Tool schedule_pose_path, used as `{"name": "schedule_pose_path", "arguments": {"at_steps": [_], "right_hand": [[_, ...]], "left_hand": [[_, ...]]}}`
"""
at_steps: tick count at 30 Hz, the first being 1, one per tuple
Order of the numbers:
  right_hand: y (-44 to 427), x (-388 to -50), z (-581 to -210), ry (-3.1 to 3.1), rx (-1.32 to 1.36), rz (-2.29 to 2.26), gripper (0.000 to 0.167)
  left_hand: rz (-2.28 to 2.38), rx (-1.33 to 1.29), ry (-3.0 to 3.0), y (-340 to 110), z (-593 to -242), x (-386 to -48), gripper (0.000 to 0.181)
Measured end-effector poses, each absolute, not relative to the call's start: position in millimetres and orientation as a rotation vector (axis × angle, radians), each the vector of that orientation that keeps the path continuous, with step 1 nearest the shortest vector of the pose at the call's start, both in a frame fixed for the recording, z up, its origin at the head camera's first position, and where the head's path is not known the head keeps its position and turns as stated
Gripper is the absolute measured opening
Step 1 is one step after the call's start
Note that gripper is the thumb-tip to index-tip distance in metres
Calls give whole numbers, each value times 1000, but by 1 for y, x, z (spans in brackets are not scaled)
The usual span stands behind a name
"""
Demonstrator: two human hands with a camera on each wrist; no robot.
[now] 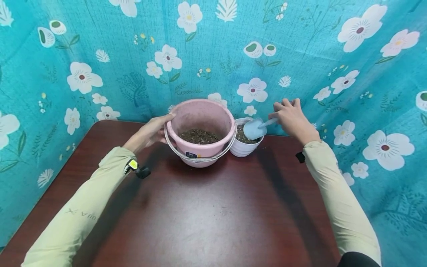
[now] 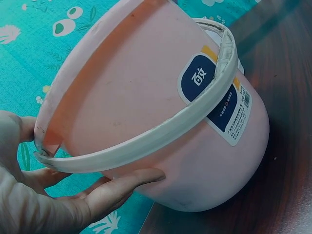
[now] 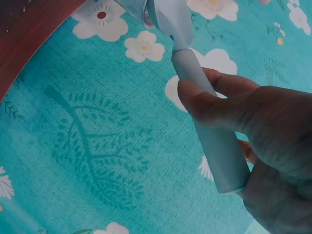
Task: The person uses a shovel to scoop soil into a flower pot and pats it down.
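Observation:
A pink bucket (image 1: 200, 115) with dark soil (image 1: 199, 136) inside stands near the table's back edge. My left hand (image 1: 151, 133) grips its left rim, the thumb at the top and the fingers against the outer wall, close to the end of the white handle (image 2: 161, 139). Just right of the bucket is a white ridged pot (image 1: 241, 149), also holding soil (image 1: 241, 136). My right hand (image 1: 291, 116) pinches a light blue hand trowel (image 1: 255, 129) by its round handle (image 3: 219, 156). The trowel's blade is over the pot and covers part of its soil.
The dark red-brown table (image 1: 207, 218) extends in front of the bucket and pot. A turquoise flowered cloth (image 1: 207, 55) hangs close behind them and along both sides.

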State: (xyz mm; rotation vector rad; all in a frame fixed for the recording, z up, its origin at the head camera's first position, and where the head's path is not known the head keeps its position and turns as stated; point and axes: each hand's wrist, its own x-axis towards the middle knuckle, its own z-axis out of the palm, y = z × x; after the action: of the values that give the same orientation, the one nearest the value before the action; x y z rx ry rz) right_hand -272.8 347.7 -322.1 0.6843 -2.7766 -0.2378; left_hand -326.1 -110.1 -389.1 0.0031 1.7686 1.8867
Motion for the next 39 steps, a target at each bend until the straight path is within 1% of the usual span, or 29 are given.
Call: {"name": "schedule_pose_path", "arguments": {"at_steps": [6, 11, 17, 23, 26, 30, 32, 39], "right_hand": [[347, -266, -329, -2623, 581, -88, 23], [330, -264, -326, -2469, 577, 69, 21], [298, -275, -317, -2397, 688, 181, 24], [268, -287, -321, -2444, 844, 228, 21], [256, -294, -325, -2519, 917, 311, 26], [252, -298, -332, -2599, 925, 408, 41], [254, -297, -334, -2622, 909, 413, 46], [265, -296, -340, -2666, 865, 400, 49]], "left_hand": [[1888, -18, 1762, -112, -393, -324, 63], [1887, -21, 1762, -113, -393, -322, 62], [1887, -15, 1767, -110, -392, -322, 63], [1892, 9, 1774, -109, -391, -322, 63], [1897, 11, 1779, -110, -390, -321, 65], [1887, 10, 1785, -110, -390, -321, 66], [1882, 6, 1784, -108, -390, -321, 65], [1886, 15, 1796, -109, -389, -322, 66]]}}
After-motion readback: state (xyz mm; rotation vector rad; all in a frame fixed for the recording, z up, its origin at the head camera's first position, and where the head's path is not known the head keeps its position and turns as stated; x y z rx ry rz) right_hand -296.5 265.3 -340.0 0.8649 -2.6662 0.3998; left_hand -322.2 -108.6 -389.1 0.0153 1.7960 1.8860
